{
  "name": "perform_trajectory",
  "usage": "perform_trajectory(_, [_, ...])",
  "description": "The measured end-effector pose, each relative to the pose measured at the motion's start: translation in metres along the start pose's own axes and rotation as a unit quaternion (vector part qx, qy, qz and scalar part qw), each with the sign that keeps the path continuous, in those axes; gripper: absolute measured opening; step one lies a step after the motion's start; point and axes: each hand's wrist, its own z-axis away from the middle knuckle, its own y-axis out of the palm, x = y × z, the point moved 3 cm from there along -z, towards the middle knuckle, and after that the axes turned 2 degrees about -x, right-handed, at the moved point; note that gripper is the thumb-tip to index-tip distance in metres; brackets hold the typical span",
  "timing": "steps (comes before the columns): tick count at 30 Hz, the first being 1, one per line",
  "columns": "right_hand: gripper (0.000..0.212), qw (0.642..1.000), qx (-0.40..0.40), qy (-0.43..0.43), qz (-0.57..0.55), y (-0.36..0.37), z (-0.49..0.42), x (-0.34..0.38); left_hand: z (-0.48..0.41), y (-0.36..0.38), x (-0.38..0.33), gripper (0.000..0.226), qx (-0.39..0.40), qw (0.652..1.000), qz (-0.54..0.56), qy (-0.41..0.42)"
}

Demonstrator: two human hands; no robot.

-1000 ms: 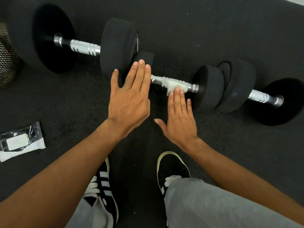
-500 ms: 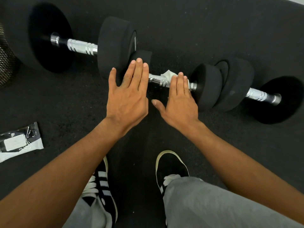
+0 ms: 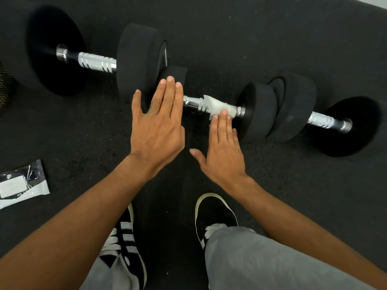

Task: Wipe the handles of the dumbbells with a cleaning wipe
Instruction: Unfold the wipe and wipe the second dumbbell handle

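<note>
left hand: fingers straight, flat on small black rubber weight | chrome knurled dumbbell handle: long axis nearly 9-to-3 o'clock | white cleaning wipe: draped on handle, at 12 o'clock of right hand, straight fingertips press it; this hand nearer.

We record that the left hand covers the left end of the middle handle and part of the small weight. The wipe conceals the handle beneath it. The left edge cuts off the wipes packet and a mesh object. We cannot read the packet's label.
</note>
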Motion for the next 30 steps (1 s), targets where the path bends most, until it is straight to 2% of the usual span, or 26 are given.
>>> perform_trajectory(4, [0.095, 1.000, 0.005, -0.005, -0.018, -0.007, -0.001, -0.003, 0.002, -0.008, -0.011, 0.071, -0.013, 1.000, 0.010, 0.000])
perform_trajectory(7, [0.086, 0.997, 0.016, -0.023, -0.066, -0.012, -0.003, -0.005, 0.006, -0.012, -0.038, 0.063, -0.050, 0.992, 0.059, 0.098])
perform_trajectory(9, [0.078, 0.991, 0.022, -0.035, -0.125, -0.020, -0.005, -0.005, 0.005, -0.004, -0.054, 0.057, -0.045, 0.985, 0.104, 0.130])
perform_trajectory(12, [0.061, 0.973, 0.032, 0.000, -0.230, -0.035, -0.006, -0.008, -0.003, 0.012, -0.064, 0.057, 0.003, 0.986, 0.132, 0.100])
perform_trajectory(14, [0.041, 0.970, 0.020, 0.004, -0.241, -0.045, -0.004, -0.013, -0.010, 0.020, -0.065, 0.061, 0.036, 0.985, 0.147, 0.079])
perform_trajectory(16, [0.033, 0.974, 0.019, 0.002, -0.225, -0.055, -0.001, -0.017, -0.016, 0.023, -0.065, 0.064, 0.055, 0.986, 0.143, 0.073])
perform_trajectory(18, [0.036, 0.979, -0.003, 0.000, -0.203, -0.065, 0.007, -0.021, -0.019, 0.025, -0.064, 0.062, 0.055, 0.989, 0.114, 0.076])
perform_trajectory(23, [0.039, 0.986, -0.154, -0.039, -0.052, -0.088, 0.026, -0.032, -0.019, 0.028, -0.065, 0.056, 0.044, 0.994, 0.056, 0.088])
perform_trajectory(25, [0.052, 0.988, -0.153, -0.025, -0.002, -0.089, 0.027, -0.041, -0.020, 0.030, -0.067, 0.057, 0.044, 0.994, 0.037, 0.091])
perform_trajectory(30, [0.073, 0.995, -0.082, -0.009, 0.056, -0.079, 0.029, -0.055, -0.020, 0.035, -0.074, 0.062, 0.044, 0.995, 0.009, 0.085])
